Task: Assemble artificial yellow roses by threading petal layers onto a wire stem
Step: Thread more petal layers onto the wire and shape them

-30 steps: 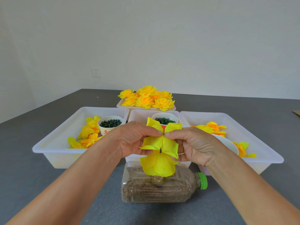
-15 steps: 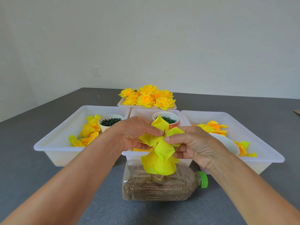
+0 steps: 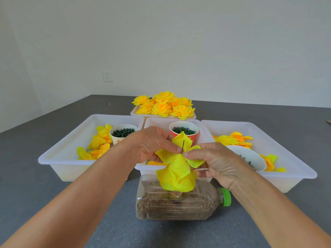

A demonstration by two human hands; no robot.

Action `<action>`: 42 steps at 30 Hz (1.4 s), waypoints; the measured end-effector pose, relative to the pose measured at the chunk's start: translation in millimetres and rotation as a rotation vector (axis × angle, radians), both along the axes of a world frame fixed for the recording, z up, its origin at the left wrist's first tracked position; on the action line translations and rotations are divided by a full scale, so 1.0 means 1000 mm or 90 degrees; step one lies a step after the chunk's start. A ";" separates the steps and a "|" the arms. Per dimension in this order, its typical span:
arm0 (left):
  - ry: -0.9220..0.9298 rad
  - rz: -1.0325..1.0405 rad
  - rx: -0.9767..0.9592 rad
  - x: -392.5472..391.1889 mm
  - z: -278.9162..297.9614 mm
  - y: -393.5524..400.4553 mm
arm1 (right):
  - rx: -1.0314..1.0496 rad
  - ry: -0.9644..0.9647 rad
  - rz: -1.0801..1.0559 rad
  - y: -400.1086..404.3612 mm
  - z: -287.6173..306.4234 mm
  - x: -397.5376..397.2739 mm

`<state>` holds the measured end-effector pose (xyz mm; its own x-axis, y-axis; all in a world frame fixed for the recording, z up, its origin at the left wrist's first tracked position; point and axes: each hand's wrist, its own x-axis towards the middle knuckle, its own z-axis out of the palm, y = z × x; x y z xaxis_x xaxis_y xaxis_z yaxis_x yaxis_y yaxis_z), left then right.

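both bare forearms reach in from the bottom corners and meet at mid-frame, held up in the air. the left hand [image 3: 152, 144] shows its back, fingers curled, thumb and fingertips pinching a yellow petal [image 3: 165, 155]. the right hand [image 3: 217, 162] faces it, back up and wrist lower, its thumb and forefinger pinching the same petal just beside the wire [image 3: 182, 147]. the 2 hands' fingertips nearly touch at the wire.

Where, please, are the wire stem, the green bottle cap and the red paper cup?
wire stem [image 3: 183, 147], head view, bare tip above the petals.
green bottle cap [image 3: 226, 196], head view, its ribbed side.
red paper cup [image 3: 174, 136], head view, red wall below the rim.
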<state>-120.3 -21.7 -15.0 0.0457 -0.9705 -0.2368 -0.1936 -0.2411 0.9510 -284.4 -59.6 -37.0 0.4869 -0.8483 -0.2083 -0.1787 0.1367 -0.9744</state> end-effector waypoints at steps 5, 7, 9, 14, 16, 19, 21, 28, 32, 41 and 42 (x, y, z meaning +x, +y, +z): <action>-0.030 -0.009 0.002 0.001 -0.002 -0.001 | 0.000 0.015 -0.010 0.001 -0.004 0.002; -0.038 -0.012 0.002 0.001 -0.002 -0.002 | 0.006 0.007 -0.020 0.000 -0.005 0.003; -0.054 -0.016 0.005 0.002 -0.003 -0.003 | 0.001 0.005 -0.027 0.000 -0.007 0.003; -0.054 -0.021 0.013 0.003 -0.007 -0.004 | -0.013 0.011 -0.045 0.000 -0.014 0.004; -0.055 -0.023 0.013 0.003 -0.009 -0.004 | -0.016 0.010 -0.050 0.000 -0.015 0.005; -0.055 -0.026 0.013 0.004 -0.009 -0.005 | -0.015 -0.001 -0.058 0.001 -0.016 0.006; -0.058 -0.029 0.012 0.004 -0.010 -0.005 | -0.008 -0.007 -0.065 0.003 -0.016 0.006; -0.062 -0.033 0.015 0.005 -0.011 -0.005 | 0.014 -0.022 -0.075 0.005 -0.018 0.008; -0.064 -0.039 0.012 0.006 -0.012 -0.005 | 0.029 -0.040 -0.085 0.005 -0.020 0.008; -0.043 -0.043 -0.003 0.008 -0.013 -0.003 | 0.029 -0.055 -0.076 0.006 -0.018 0.006; -0.043 -0.043 -0.004 0.008 -0.012 -0.003 | 0.030 -0.056 -0.077 0.006 -0.018 0.006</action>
<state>-111.9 -24.7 -27.2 -0.0042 -0.9733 -0.2294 -0.2737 -0.2195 0.9364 -278.2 -53.6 -55.4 0.4003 -0.8917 -0.2112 -0.0730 0.1987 -0.9773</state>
